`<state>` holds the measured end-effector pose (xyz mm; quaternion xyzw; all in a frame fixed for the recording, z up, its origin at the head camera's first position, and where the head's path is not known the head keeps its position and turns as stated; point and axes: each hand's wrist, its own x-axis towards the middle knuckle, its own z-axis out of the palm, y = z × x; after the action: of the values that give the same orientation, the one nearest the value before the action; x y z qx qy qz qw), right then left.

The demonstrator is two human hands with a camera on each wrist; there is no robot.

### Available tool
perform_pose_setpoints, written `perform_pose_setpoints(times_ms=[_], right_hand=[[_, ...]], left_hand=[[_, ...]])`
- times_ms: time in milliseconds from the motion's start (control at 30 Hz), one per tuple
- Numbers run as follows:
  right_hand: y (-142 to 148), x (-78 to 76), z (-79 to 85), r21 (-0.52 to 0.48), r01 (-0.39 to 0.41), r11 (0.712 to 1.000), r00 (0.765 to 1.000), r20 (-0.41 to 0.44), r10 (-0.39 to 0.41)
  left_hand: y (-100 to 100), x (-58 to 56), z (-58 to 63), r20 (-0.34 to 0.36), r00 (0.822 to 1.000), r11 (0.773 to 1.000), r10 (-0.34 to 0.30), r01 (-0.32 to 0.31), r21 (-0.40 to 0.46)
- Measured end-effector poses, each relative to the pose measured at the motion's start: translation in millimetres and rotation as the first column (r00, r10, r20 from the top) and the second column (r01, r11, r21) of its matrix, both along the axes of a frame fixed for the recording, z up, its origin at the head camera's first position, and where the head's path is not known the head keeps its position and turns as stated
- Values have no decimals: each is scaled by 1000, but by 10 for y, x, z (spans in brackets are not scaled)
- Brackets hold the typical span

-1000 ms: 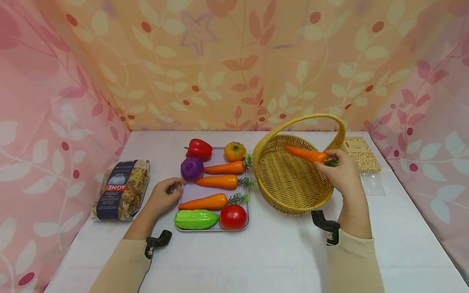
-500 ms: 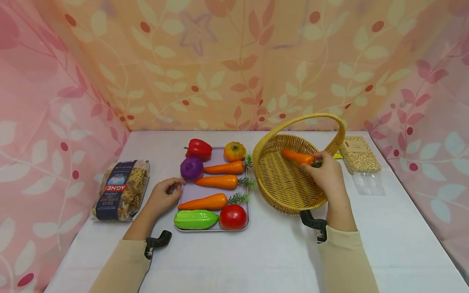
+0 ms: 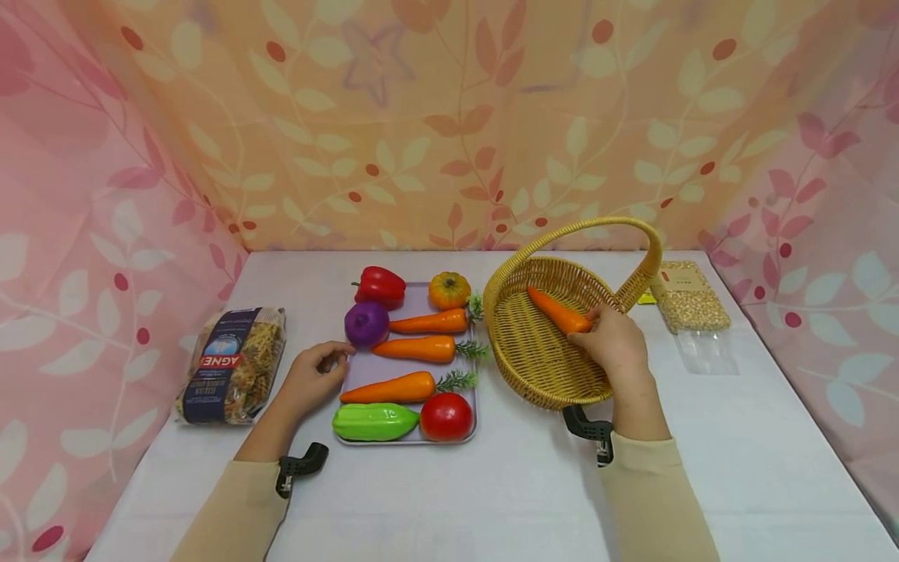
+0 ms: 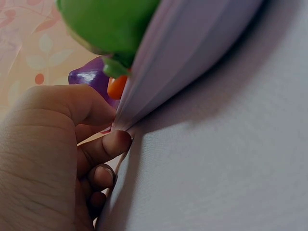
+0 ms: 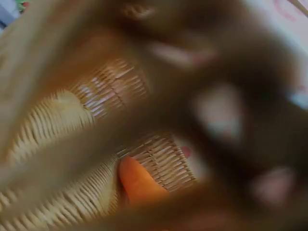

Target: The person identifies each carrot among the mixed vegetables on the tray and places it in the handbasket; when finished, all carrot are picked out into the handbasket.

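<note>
Inside the wicker basket (image 3: 548, 359), my right hand (image 3: 621, 343) holds a carrot (image 3: 558, 311) by its leafy end, tip pointing to the far left and greens hidden by the hand. In the right wrist view the orange carrot (image 5: 139, 180) shows low down against the blurred weave. My left hand (image 3: 316, 375) pinches the left rim of the lilac tray (image 3: 358, 367) between thumb and forefinger. On that tray lie three more carrots (image 3: 389, 388), a purple onion-like vegetable (image 3: 367, 324), a red bell pepper (image 3: 380, 287), a small pumpkin (image 3: 449, 290), a green pepper-like vegetable (image 3: 374, 421) and a tomato (image 3: 446, 417).
A pasta bag (image 3: 232, 365) lies left of the tray. Behind the basket on the right is a clear packet of pale grains (image 3: 691, 297), with a small yellow item (image 3: 647, 297) beside it. The tall basket handle (image 3: 583, 226) arches above the basket. Patterned cloth walls surround the table.
My right hand has moved left and lower into the basket with the carrot, whose tip has swung farther away. The left hand stays at the tray's rim.
</note>
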<state>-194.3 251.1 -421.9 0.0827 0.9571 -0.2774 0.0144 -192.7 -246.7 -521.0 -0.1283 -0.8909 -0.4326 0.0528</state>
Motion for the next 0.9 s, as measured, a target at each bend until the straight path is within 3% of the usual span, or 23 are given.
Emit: perform_pose_setpoints(times_ms=[167,300,433,633,900], right_hand=[[-55,-7,-27,55,13,998,998,65,-16],[-67,20,12,6,18,1000,992,122,-19],[-54,61,119,-49,20,999,992,123,-13],[-27,161,328,-110,28,994,995,98,-17],[-24,319,575,-66,12,998,998,-66,-17]], left_hand=[[4,3,0,7,1000,1000,0,0,3],[-1,-4,-14,2,1000,1000,9,-9,0],[-7,-7,-14,2,1000,1000,13,-13,-5],[-2,-1,3,4,1000,1000,14,-13,-11],[4,-1,8,10,1000,1000,13,-13,-11]])
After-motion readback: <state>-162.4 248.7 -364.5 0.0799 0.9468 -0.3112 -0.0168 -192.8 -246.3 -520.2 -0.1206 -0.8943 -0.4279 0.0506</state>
